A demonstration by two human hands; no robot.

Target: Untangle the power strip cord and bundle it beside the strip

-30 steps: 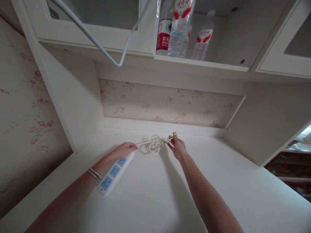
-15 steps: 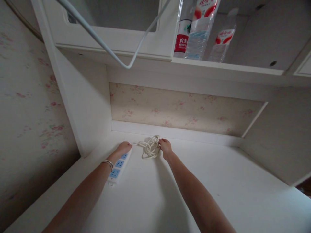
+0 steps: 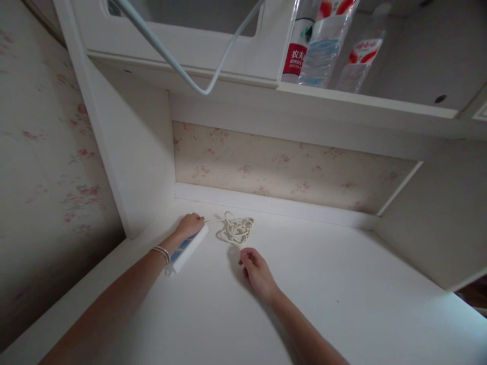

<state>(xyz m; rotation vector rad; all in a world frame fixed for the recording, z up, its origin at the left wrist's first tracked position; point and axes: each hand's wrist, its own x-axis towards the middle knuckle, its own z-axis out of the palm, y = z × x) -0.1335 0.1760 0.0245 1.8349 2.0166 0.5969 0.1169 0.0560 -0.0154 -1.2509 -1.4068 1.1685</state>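
A white power strip (image 3: 189, 248) with blue sockets lies on the white desk (image 3: 342, 304), tilted on its edge near the back left corner. My left hand (image 3: 189, 225), with bangles on the wrist, is closed round its far end. The strip's cream cord (image 3: 236, 228) lies bundled in a loose tangle on the desk just right of that hand. My right hand (image 3: 256, 268) rests on the desk a little in front of the cord, apart from it, fingers loosely curled and holding nothing.
Above the desk a shelf (image 3: 365, 101) carries three plastic bottles (image 3: 323, 45). A pale cable (image 3: 182, 66) loops down in front of the upper cabinet. Floral wallpaper (image 3: 281, 167) backs the alcove, with white side panels left and right.
My right hand has let go of the bundled cord and drawn back toward me. My left hand has pushed the power strip farther back and tipped it onto its edge.
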